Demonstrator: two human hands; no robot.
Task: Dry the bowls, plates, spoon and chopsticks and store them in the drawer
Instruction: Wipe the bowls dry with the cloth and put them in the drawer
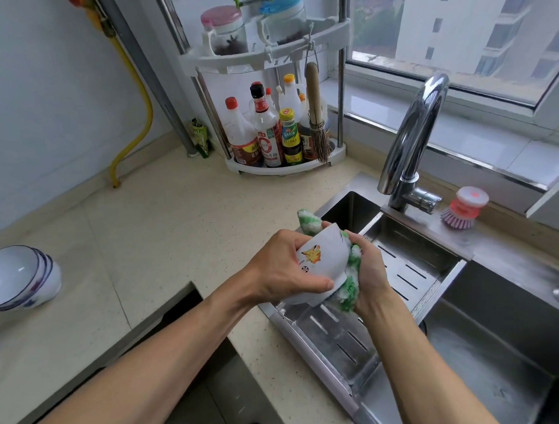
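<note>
One white bowl (314, 260), printed with a yellow cartoon figure, is being held above the near-left edge of the sink (477, 314); the left hand (285, 269) is gripping its outer wall while the right hand (369, 272) is clutching one green-and-white cloth (348, 284) against it. Stacked blue-rimmed bowls (19, 275), count unclear, are resting on the tabletop (163, 226) at far left. Bottle labels (269, 145) are staying illegible.

Location: home kitchen. Indicators: stainless sink (477, 314) with faucet (410, 137), stone countertop (163, 226), corner rack of condiment bottles (268, 138).
</note>
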